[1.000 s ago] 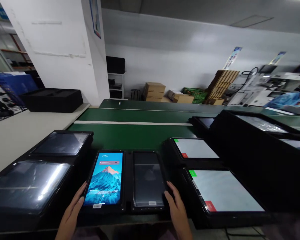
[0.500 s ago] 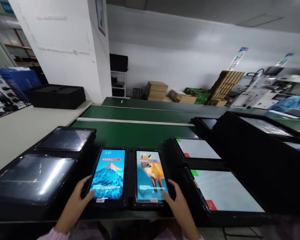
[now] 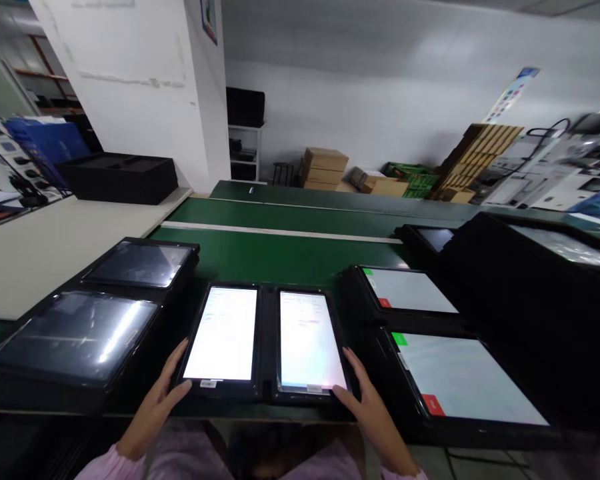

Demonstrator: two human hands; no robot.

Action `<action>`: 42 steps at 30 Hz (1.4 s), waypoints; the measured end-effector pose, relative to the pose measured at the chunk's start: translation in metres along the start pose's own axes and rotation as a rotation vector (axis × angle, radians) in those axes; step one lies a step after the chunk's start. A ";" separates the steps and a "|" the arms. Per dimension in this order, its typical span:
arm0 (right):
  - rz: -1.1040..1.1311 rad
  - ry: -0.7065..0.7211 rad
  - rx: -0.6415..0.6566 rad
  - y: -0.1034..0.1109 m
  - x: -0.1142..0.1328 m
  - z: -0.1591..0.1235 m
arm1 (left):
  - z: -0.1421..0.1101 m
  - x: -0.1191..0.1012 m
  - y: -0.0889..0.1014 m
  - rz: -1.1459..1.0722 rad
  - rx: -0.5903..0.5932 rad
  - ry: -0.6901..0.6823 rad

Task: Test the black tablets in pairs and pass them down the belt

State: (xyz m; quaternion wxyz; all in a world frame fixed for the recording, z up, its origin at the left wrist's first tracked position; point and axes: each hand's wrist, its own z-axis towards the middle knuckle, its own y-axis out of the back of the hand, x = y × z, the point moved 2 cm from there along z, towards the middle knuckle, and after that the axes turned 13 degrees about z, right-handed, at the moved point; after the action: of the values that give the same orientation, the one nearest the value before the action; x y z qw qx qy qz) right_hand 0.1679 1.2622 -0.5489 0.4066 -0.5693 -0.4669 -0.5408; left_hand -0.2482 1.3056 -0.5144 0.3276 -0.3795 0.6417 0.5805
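Observation:
Two upright tablets with white, lit screens lie side by side in black foam trays before me. My left hand [image 3: 163, 392] rests at the lower left corner of the left tablet [image 3: 223, 333]. Its thumb touches the bottom edge, with the fingers spread along the side. At the lower right corner of the right tablet [image 3: 310, 340] is my right hand [image 3: 363, 393], thumb on the bottom of the screen and fingers stretched along the tray side. Both hands are open, gripping nothing.
To the left lie two dark-screened tablets [image 3: 75, 333] in foam. On the right, two tablets [image 3: 470, 373] show pale screens with green and red corners. Beyond them rises a black foam stack [image 3: 525, 313]. A black foam box [image 3: 120, 177] stands on the pale table [image 3: 35, 247].
Both tablet screens have switched from picture lock screens, a mountain and a fox, to mostly white pages. My hands keep their places at the tablets' lower corners while the view has shifted slightly.

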 end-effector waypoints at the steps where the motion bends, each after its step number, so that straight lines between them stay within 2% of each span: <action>1: -0.015 0.004 0.017 0.001 -0.001 0.000 | -0.001 0.002 -0.001 0.000 -0.002 -0.022; 5: -0.049 0.017 0.037 0.002 -0.001 0.001 | 0.001 0.006 -0.004 -0.013 0.003 -0.038; 13: -0.034 -0.095 -0.055 -0.003 0.016 -0.002 | 0.003 -0.004 -0.003 0.028 -0.007 0.044; 19: -0.138 -0.195 -0.253 -0.011 0.020 0.009 | 0.011 -0.012 -0.014 0.102 -0.145 0.048; 22: -0.123 -0.215 -0.267 -0.014 0.018 0.009 | 0.010 -0.012 -0.020 0.028 -0.209 0.074; 28: -0.103 -0.181 -0.267 -0.014 0.013 0.008 | 0.008 -0.010 -0.022 -0.057 -0.248 0.138; 35: -0.110 -0.129 -0.271 -0.015 0.008 0.012 | 0.011 -0.005 -0.022 -0.076 -0.304 0.098; 42: -0.068 -0.088 -0.261 -0.017 0.004 0.012 | 0.015 -0.002 -0.024 -0.128 -0.272 0.138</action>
State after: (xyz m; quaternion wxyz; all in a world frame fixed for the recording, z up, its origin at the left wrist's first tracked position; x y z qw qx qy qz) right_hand 0.1544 1.2783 -0.5468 0.2895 -0.6243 -0.4289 -0.5852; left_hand -0.2265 1.3201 -0.5263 0.2647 -0.4994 0.5527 0.6125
